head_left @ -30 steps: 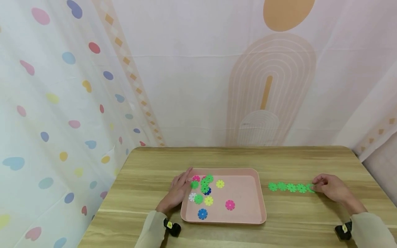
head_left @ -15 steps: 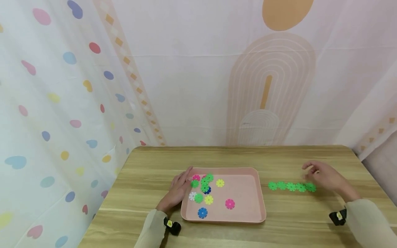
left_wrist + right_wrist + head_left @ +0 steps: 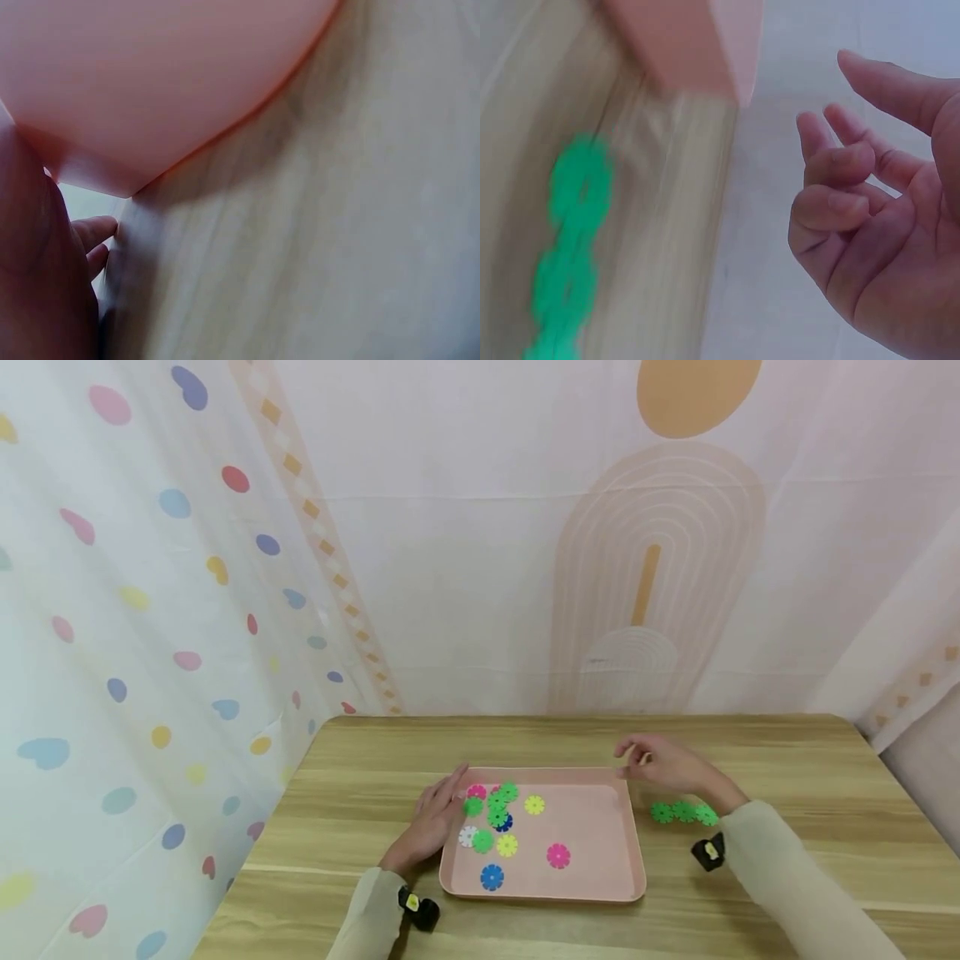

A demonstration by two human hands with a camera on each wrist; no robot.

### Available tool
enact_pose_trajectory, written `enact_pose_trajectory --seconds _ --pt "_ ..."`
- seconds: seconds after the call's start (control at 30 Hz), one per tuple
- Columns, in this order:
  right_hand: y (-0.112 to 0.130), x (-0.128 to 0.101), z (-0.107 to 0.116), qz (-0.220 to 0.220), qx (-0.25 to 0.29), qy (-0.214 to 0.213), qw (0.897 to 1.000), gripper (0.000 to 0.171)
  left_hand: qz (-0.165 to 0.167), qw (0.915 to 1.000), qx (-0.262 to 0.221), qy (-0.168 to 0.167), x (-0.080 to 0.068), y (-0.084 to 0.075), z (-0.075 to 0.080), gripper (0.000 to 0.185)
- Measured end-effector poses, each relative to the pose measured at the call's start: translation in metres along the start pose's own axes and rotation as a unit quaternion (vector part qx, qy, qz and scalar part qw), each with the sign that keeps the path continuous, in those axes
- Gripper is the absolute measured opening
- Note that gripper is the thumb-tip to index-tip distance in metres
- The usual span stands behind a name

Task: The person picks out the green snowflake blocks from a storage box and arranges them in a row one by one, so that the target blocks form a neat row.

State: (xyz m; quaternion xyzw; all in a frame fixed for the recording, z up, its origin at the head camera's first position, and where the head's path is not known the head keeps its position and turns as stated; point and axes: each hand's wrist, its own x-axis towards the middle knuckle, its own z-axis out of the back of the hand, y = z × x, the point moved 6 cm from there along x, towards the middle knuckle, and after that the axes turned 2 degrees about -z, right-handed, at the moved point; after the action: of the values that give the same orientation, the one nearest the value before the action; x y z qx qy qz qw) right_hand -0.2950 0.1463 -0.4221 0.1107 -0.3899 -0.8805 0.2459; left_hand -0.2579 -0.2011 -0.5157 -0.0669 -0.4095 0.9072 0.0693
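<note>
In the head view, my left hand (image 3: 435,818) rests against the left side of a pink tray (image 3: 600,881), its fingers extended along the rim toward the far corner. The left wrist view shows the tray's outer wall (image 3: 172,67) beside that hand. My right hand (image 3: 663,764) hovers by the tray's far right corner, fingers loosely bent and nothing between them, as the right wrist view confirms. A row of joined green flower-shaped discs (image 3: 683,811) lies on the table right of the tray; my right forearm hides its right end.
Several notched discs lie toward the tray's left, among them a blue disc (image 3: 492,877), a yellow disc (image 3: 534,804) and a white disc (image 3: 468,836). A pink disc (image 3: 558,856) sits nearer the middle. Patterned curtains (image 3: 465,568) hang behind the wooden table (image 3: 360,752).
My right hand has let go of the right end of the green disc row and moved left, over to the tray's far right corner. The left hand keeps its place.
</note>
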Motion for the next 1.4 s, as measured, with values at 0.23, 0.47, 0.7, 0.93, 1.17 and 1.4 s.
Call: enact_pose_trajectory --seconds 0.23,0.47,0.7,0.93,1.17,1.4 --pt "0.025 0.032 -0.032 -0.017 0.017 0.039 0.999 0.022 -0.004 1.0 0.005 0.0 0.001 -0.001 0.0 0.048" --pt "0.035 0.057 -0.074 -0.07 0.073 0.107 0.989 0.021 -0.015 0.9999 -0.003 -0.002 -0.002 -0.003 0.001 0.048" --pt "0.05 0.07 -0.113 -0.077 0.112 0.16 0.978 0.028 -0.012 0.9999 -0.007 -0.001 -0.002 -0.002 0.002 0.048" --pt "0.057 0.078 -0.143 -0.056 0.099 0.166 0.979 0.025 -0.018 0.9998 -0.004 0.0 -0.003 -0.003 0.003 0.048" --pt "0.06 0.088 -0.157 -0.042 0.05 0.111 0.992 0.023 -0.002 0.9999 -0.009 0.004 -0.004 -0.001 0.002 0.047" --pt "0.056 0.093 -0.164 -0.064 0.017 0.069 0.995 0.022 0.003 0.9999 -0.011 0.002 -0.004 -0.002 0.003 0.046"
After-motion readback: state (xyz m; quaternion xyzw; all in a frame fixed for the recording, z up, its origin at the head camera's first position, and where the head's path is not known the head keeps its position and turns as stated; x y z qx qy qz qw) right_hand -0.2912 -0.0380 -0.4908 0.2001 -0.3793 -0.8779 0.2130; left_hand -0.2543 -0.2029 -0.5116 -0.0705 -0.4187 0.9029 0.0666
